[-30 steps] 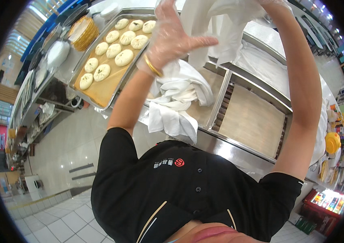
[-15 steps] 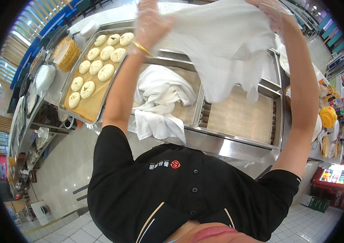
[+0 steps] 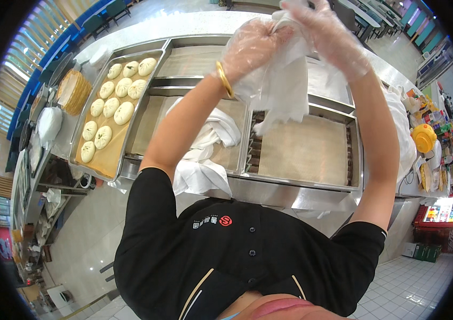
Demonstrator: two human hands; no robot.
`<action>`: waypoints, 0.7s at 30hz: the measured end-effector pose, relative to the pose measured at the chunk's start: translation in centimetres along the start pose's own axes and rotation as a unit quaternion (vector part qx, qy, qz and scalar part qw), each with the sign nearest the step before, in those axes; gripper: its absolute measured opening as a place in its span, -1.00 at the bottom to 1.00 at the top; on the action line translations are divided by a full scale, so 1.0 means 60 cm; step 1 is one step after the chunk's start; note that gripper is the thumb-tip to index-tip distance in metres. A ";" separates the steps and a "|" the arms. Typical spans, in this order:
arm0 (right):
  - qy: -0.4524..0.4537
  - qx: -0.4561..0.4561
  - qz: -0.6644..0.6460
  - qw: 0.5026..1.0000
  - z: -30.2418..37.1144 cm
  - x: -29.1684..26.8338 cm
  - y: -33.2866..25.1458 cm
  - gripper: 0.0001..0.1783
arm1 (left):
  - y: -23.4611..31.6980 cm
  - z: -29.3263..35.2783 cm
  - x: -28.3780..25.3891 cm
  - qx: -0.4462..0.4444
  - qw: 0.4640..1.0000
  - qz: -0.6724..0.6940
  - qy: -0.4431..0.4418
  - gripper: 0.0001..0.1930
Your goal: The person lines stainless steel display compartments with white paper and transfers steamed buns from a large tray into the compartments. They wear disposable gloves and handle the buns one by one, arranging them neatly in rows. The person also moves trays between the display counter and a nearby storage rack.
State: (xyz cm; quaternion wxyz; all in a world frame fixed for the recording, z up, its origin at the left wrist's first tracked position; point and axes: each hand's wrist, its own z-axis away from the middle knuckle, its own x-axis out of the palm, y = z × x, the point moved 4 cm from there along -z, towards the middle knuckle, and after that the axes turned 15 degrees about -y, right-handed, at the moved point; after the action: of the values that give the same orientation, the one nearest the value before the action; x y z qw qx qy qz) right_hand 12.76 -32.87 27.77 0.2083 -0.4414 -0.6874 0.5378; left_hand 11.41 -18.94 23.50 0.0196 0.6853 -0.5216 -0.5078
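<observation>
Up high, the gloved left hand is clutching the white cloth, which is hanging between both hands; the right hand is touching its top, grip unclear.

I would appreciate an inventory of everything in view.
Buns: twelve, white, on tray.
Tray: one, silver, brown-lined, left.
Basket: one, yellow, left of tray.
Held cloth: one, white, upper middle.
Bundled cloth: one, white, right of tray.
Lined compartments: several, silver, right of tray.
Round item: one, yellow, far right.
Drinks cooler: one, red, lower right.
Shirt: one, black, lower middle.
Left hand: one, clear-gloved, on held cloth.
Right hand: one, clear-gloved, beside left hand.
</observation>
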 end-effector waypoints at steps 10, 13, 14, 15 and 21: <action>0.035 0.088 0.645 0.758 0.034 -0.121 -0.056 -0.79 | -0.037 -0.064 -0.121 0.030 0.975 -0.174 -0.132 -0.81; 0.123 0.118 0.805 0.568 0.037 -0.252 0.002 -0.75 | -0.016 -0.105 -0.116 0.062 0.965 -0.234 -0.099 -0.84; 0.120 0.152 0.821 0.537 0.047 -0.299 0.010 -0.73 | -0.026 -0.123 -0.112 0.061 0.973 -0.214 -0.066 -0.84; 0.113 0.181 0.831 0.513 0.051 -0.324 0.024 -0.70 | -0.045 -0.139 -0.111 0.049 0.978 -0.200 -0.035 -0.84; 0.241 0.144 0.621 0.732 0.071 -0.390 -0.020 -0.68 | -0.093 -0.199 -0.149 -0.060 0.930 -0.362 0.033 -0.82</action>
State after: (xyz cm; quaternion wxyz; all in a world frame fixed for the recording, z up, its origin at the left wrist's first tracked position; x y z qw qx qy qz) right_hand 21.31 -54.73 31.87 0.0477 -0.8495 -0.1008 0.5157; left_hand 24.37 -15.81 32.22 -0.1070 0.8413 -0.2056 -0.4884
